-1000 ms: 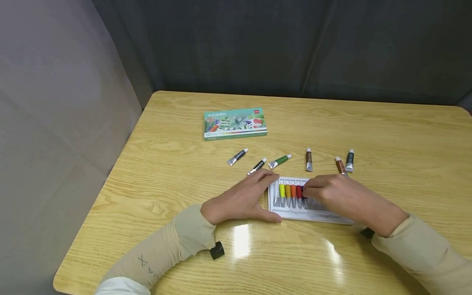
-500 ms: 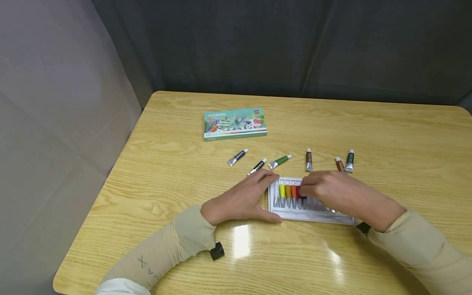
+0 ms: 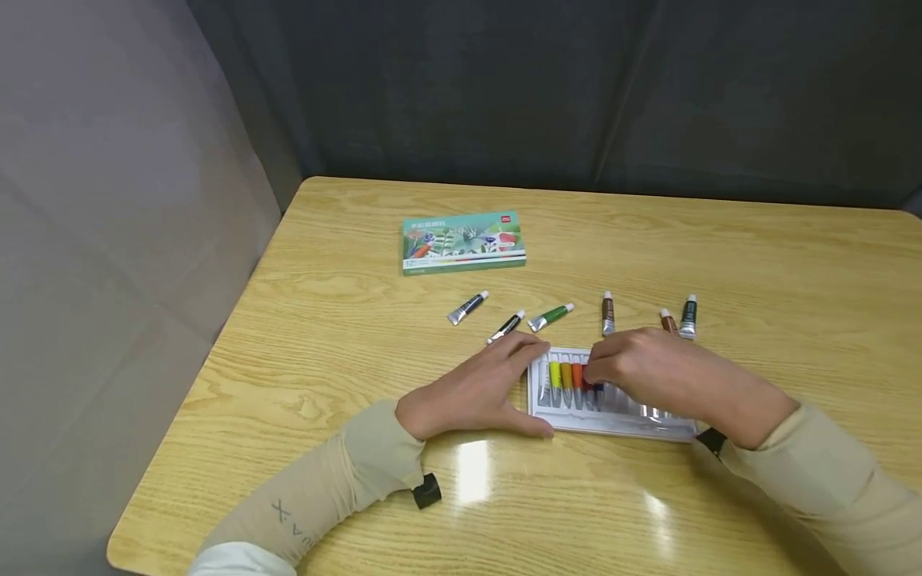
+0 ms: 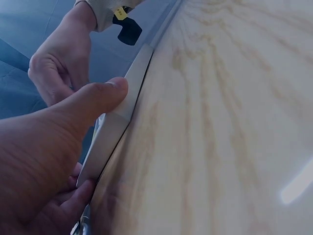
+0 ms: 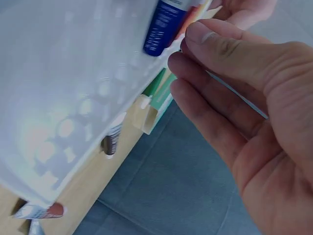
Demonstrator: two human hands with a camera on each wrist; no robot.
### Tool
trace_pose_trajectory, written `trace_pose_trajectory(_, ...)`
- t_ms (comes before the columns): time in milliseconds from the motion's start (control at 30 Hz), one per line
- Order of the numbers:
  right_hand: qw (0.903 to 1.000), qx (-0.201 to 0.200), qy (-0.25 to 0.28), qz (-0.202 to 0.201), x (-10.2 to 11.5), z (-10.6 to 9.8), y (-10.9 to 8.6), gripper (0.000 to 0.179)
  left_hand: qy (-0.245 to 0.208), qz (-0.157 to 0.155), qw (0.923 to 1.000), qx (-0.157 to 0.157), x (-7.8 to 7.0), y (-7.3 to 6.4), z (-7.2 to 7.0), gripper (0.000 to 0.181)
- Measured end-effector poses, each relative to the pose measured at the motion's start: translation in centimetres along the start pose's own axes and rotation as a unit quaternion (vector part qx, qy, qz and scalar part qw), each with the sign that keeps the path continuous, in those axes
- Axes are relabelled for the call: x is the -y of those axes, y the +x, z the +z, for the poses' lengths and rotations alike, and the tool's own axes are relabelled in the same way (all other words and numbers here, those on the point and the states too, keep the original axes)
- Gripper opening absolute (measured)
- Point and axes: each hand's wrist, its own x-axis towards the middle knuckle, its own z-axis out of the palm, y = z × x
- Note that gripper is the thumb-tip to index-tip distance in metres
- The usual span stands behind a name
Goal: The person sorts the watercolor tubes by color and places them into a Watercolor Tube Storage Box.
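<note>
Holding the white tray [image 3: 612,422] by its left end on the table [image 3: 338,272] with the left grip [image 3: 479,390], spread wide; probably settling the red tube [image 3: 588,386] and blue tube [image 5: 164,30] inside it with the right grip [image 3: 641,364], narrow, too hidden to tell if pinching; presumably needing gentle pressing next; reaching farther left than a second ago.

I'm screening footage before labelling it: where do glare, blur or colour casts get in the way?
Head: two bright reflections on the near part of the table, clear of the tray; tube lettering too small to read. Left wrist: a glare streak at lower right, the wood grain soft. Right wrist: a bluish-white glare washing out much of the tray, lettering on the blue tube blurred.
</note>
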Motion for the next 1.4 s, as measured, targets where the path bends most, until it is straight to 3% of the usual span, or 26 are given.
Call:
trace_pose_trajectory(233, 0.9985, -0.044, -0.031, -0.01, -0.1, -1.0, 1.8, 0.035, 0.0, 0.003, 1.0, -0.001, 0.1, 0.0, 0.0, 0.11)
trace_pose_trajectory(567, 0.9992, -0.032, -0.023, -0.007, -1.3, -1.6, 5.2, 0.023, 0.019, 0.013, 0.9997, -0.01, 0.1, 0.0, 0.1, 0.107)
trace_pose_trajectory(967, 0.999, -0.012, 0.042, 0.004, -2.4, 0.0, 9.0, 0.01, 0.041, 0.028, 0.9986, -0.021, 0.4, 0.3, 0.2, 0.11)
trace_pose_trajectory(1233, 0.9974, 0.015, 0.071, -0.005, -3.4, 1.7, 12.2, 0.011, 0.037, 0.006, 0.9993, -0.005, 0.5, 0.2, 0.1, 0.109)
trace_pose_trajectory(1400, 0.9978, 0.019, 0.053, -0.035, -3.5, 2.6, 13.4, 0.014, 0.042, 0.007, 0.9991, -0.007, 0.4, 0.3, 0.3, 0.106)
